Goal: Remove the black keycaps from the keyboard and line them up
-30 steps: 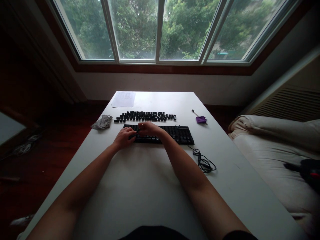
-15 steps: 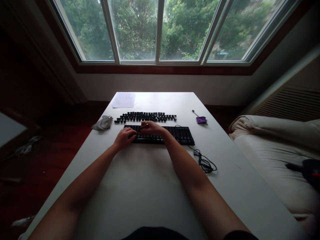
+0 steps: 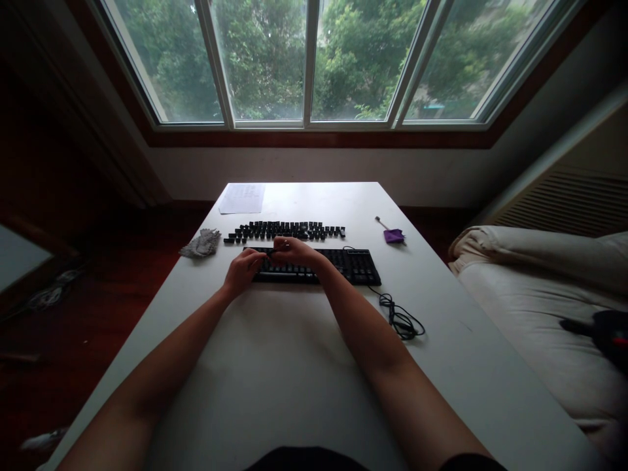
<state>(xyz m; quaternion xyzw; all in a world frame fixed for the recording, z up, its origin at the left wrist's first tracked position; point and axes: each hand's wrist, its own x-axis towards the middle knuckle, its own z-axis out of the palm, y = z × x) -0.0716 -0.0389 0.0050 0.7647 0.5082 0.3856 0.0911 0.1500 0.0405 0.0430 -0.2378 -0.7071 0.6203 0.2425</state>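
Note:
A black keyboard [image 3: 350,264] lies across the white table [image 3: 275,366]. Just behind it, several loose black keycaps [image 3: 284,230] are laid out in rows. My left hand [image 3: 241,271] rests on the keyboard's left end with its fingers curled. My right hand [image 3: 293,252] is over the keyboard's left half, fingers pinched on a small thin tool with a pale glint at its tip; I cannot make out what it is. The two hands nearly touch.
A grey cloth [image 3: 201,243] lies left of the keycaps, a sheet of paper [image 3: 242,197] at the far left edge. A purple brush-like item [image 3: 392,234] sits at the right, and the keyboard's coiled cable [image 3: 400,318]. A pale sofa [image 3: 540,294] stands on the right.
Both hands stay over the keyboard's left half with only slight finger shifts. The view has tipped a little, so everything sits slightly lower in the picture.

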